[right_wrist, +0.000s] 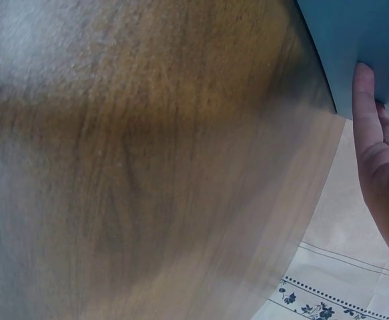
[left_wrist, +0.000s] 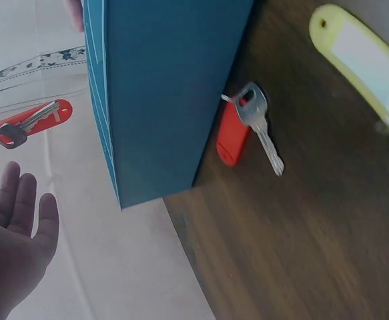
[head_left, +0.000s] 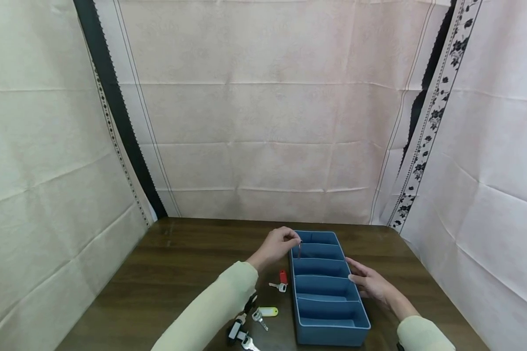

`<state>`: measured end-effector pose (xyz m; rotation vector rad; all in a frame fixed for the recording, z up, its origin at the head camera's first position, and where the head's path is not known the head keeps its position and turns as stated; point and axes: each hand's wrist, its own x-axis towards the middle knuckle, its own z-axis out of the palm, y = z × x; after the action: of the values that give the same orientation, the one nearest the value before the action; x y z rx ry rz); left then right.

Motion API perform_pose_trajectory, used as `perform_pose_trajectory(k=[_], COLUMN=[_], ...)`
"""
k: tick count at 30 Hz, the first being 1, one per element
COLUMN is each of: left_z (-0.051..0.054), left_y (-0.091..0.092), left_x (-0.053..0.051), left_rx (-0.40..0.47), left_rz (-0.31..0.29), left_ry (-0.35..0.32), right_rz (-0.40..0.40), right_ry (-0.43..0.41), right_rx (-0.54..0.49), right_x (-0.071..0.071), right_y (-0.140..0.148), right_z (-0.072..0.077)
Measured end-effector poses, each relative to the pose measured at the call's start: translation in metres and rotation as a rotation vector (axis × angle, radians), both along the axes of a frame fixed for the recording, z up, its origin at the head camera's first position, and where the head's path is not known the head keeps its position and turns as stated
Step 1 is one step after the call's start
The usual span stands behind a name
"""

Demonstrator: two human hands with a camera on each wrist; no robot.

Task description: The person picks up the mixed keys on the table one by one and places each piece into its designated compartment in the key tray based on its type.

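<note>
My left hand [head_left: 277, 246] pinches a key ring over the far compartments of a blue divided box [head_left: 332, 335]. From the ring hangs a key [left_wrist: 15, 133] with a red tag [left_wrist: 62, 112]. The other fingers of that hand are loosely bent in the left wrist view. On the box's right side, my right hand [head_left: 373, 282] rests with straight fingers [right_wrist: 364, 100] against the outer wall. Left of the box, a second key [left_wrist: 255, 113] lies on another red tag [left_wrist: 233, 139].
Nearer the front are a yellow tag [head_left: 270, 311] with a key [head_left: 259, 318] and a black-tagged bunch [head_left: 235, 330], partly hidden by the left sleeve [head_left: 215, 304]. The wooden table [head_left: 158, 273] has pale cloth [head_left: 263, 117] hanging around it.
</note>
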<state>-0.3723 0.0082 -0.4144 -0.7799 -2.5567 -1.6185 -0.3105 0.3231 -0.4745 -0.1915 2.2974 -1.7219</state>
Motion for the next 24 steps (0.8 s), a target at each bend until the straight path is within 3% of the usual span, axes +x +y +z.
perform_pose_trajectory(k=[6, 16, 24], left_z=[-0.002, -0.009, -0.014], left_y=[0.014, 0.038, 0.053], left_x=[0.004, 0.008, 0.005], left_rx=[0.008, 0.01, -0.007], left_rz=[0.007, -0.031, -0.048], left_ry=[-0.027, -0.025, -0.029], right_rz=[0.007, -0.02, -0.025], right_ry=[-0.003, -0.03, -0.021], right_rx=[0.002, -0.003, 0.008], right_x=[-0.001, -0.002, -0.002], right_y=[0.002, 0.003, 0.0], right_z=[-0.001, -0.003, 0.0])
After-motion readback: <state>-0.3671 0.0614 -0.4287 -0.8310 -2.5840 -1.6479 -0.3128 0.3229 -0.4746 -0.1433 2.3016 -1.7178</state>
